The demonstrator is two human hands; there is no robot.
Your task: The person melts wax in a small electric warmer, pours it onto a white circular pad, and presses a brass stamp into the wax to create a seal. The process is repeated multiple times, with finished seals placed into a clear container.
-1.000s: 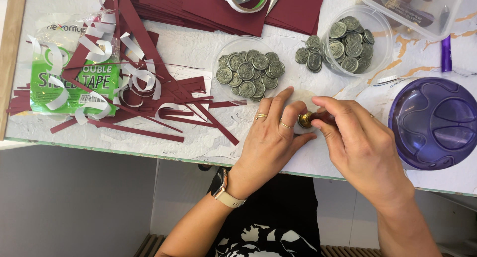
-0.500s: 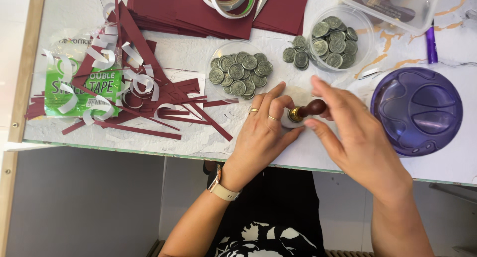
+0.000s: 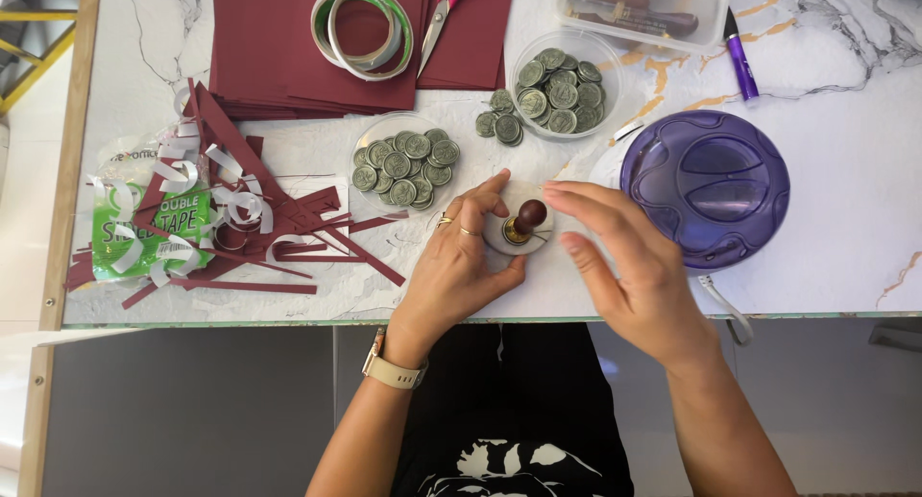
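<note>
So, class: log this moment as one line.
left hand: steadies white round disc | dark wooden-handled stamp: upright on disc | right hand: open, beside stamp

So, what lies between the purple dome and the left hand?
Head view: the brown-handled stamp on its pale disc, between the purple dome and left hand, with the right hand.

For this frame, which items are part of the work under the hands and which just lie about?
In use:
left hand
right hand
brown-knobbed brass stamp
small round white pad

Lying about:
round purple domed container
pink-handled scissors
dark red paper strips
clear dish of grey-green round seals
</note>
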